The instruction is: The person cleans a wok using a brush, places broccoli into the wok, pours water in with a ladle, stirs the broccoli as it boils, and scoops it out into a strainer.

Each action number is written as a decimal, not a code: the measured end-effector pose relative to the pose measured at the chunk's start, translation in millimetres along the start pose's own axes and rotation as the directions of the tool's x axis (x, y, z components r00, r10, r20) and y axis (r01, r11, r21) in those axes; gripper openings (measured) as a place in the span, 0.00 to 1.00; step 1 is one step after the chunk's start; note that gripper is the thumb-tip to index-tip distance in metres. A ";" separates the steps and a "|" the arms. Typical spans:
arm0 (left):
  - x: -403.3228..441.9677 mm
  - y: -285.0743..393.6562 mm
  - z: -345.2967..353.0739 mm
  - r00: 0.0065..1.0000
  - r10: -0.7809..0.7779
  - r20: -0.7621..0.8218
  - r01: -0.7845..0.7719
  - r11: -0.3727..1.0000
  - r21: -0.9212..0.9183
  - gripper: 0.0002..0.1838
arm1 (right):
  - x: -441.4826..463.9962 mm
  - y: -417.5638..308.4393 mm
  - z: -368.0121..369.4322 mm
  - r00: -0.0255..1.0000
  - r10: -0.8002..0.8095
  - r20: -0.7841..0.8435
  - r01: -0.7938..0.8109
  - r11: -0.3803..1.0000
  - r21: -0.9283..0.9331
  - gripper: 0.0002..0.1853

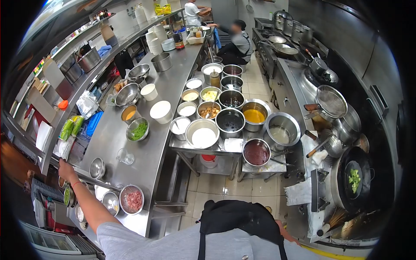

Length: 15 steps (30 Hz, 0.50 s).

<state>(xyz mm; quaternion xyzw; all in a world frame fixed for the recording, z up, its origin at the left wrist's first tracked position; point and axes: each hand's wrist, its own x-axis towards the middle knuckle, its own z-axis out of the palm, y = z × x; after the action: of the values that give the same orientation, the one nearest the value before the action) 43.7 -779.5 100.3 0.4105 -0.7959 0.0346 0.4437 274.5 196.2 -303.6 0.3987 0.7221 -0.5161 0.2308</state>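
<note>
My left hand (67,170) reaches out to the left, its fingers closed round the metal rail (89,178) along the edge of the steel worktable. Near that arm stand a bowl of raw sliced meat (131,199), a small bowl with pale contents (111,203) and an empty steel bowl (97,167). Of my right arm only a bit of skin shows beside the black apron (240,221); the hand itself is hidden. Over on the right, a wok (364,190) on the stove holds chopped green vegetables (354,180).
Pots of sauces and ingredients, among them a dark liquid (230,121) and a red sauce (256,152), crowd the low stands ahead. A glass jug (125,156) and a bowl of chopped greens (138,130) stand on the worktable. Farther back, a person (238,43) sits in the aisle.
</note>
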 end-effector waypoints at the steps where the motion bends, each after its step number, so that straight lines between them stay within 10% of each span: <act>1: 1.6 0.6 -0.1 0.999 -0.025 0.020 0.025 0.999 0.030 0.16 | 2.7 2.3 -1.8 1.000 0.002 0.002 -0.002 0.999 -0.032 0.12; 9: 0.3 12.5 -2.8 0.983 -0.179 0.052 0.184 0.975 -0.126 0.19 | 21.0 15.8 -8.8 1.000 0.001 0.013 0.002 0.970 -0.243 0.16; 13: 25.3 -36.5 30.4 1.000 0.026 0.006 -0.027 0.970 0.241 0.17 | 25.9 24.8 -7.7 0.997 -0.062 0.056 0.081 0.888 -0.453 0.18; 15: 40.2 -61.4 47.7 0.982 0.180 -0.053 -0.151 0.926 0.345 0.08 | 36.7 34.1 -2.2 0.956 -0.188 0.226 0.294 0.591 -0.751 0.19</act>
<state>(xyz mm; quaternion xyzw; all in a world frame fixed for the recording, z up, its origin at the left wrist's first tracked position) 42.5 -865.1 82.1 0.4104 -0.7905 0.2258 0.3947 281.3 215.7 -349.4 0.1256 0.9050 -0.2034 0.3520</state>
